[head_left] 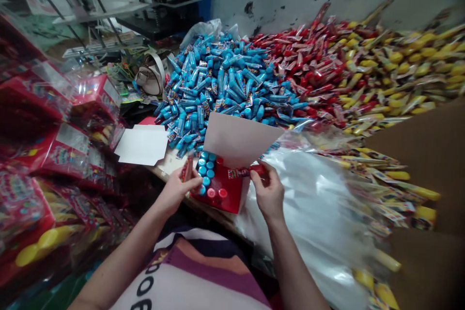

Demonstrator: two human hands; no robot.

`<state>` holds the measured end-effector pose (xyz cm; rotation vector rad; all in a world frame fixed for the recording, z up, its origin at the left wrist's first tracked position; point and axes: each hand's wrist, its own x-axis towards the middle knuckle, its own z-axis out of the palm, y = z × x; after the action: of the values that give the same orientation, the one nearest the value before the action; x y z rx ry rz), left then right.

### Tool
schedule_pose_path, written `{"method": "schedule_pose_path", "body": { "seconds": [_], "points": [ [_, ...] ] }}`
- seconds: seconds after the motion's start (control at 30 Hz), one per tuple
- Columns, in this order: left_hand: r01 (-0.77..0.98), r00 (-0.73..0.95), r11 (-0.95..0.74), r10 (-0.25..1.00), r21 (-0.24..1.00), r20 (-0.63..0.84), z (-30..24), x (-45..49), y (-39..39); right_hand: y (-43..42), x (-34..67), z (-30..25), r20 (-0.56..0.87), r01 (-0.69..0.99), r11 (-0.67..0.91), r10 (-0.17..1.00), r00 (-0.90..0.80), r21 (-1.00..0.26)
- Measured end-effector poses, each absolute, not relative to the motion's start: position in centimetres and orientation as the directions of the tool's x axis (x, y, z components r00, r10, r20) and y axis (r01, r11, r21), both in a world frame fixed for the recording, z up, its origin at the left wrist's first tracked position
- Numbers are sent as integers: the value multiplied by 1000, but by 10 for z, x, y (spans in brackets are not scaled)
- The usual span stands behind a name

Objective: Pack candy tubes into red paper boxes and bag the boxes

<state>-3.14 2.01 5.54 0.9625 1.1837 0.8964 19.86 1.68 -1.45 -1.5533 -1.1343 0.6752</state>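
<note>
Dim light; glare on clear plastic (pixel 308 193); edges blurred (outer corners stretched, too).

Head-worn view down onto hands (pixel 269 193)

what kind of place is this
Probably a small packing workshop: a big heap of blue tubes, a partly filled open red box, and stacked plastic-wrapped red boxes.

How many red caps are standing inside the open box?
3 show: a left front cap and a right front cap at the near side, plus a back cap beside the blue caps, near the white flap. The flap may hide more.
</note>
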Motion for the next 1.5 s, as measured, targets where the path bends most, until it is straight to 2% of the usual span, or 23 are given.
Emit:
{"method": "schedule_pose_path", "body": {
  "seconds": [0.07,0.13,0.33,0.43,0.53,0.63,0.73,0.87,0.97,1.1,1.23,1.33,1.5],
  "points": [
    [-12,56,328,944,945,-326,53,-38,24,23,201,-31,221,492,29,916,336,-870],
    [42,29,319,947,947,-320,52,-41,25,28,196,-45,295,612,102,929,222,-784],
    [34,226,331,917,943,-330,53,-39,21,46,185,-59,418,721,327,906,-57,-611],
    [231,263,238,918,943,-296,62,-38,28,56,188,-48,393,683,435,890,-230,-587],
    [521,311,7,930,854,-197,75,-32,41,61,191,-36,348,651,455,889,-297,-608],
    [716,395,-225,911,661,-118,86,-19,53,60,194,-31,310,654,426,904,-293,-624],
    [812,470,-379,876,444,-112,87,-3,63,57,194,-34,267,686,365,931,-250,-629],
    [843,535,-500,817,198,-214,74,14,73,57,193,-44,184,715,322,946,-267,-620],
    [797,599,-594,757,106,-259,62,23,82,60,192,-52,120,722,294,951,-283,-627],
    [688,711,-718,640,102,-292,48,30,88,59,191,-57,137,709,269,961,-239,-652],
    [615,769,-783,572,90,-285,35,32,87,50,194,-53,241,673,308,951,-194,-673],
    [588,796,-802,548,109,-257,30,30,88,36,199,-48,329,678,275,943,-52,-682],
    [557,829,-800,519,224,-208,31,25,96,13,201,-55,433,750,166,884,174,-640]
  ]
}}
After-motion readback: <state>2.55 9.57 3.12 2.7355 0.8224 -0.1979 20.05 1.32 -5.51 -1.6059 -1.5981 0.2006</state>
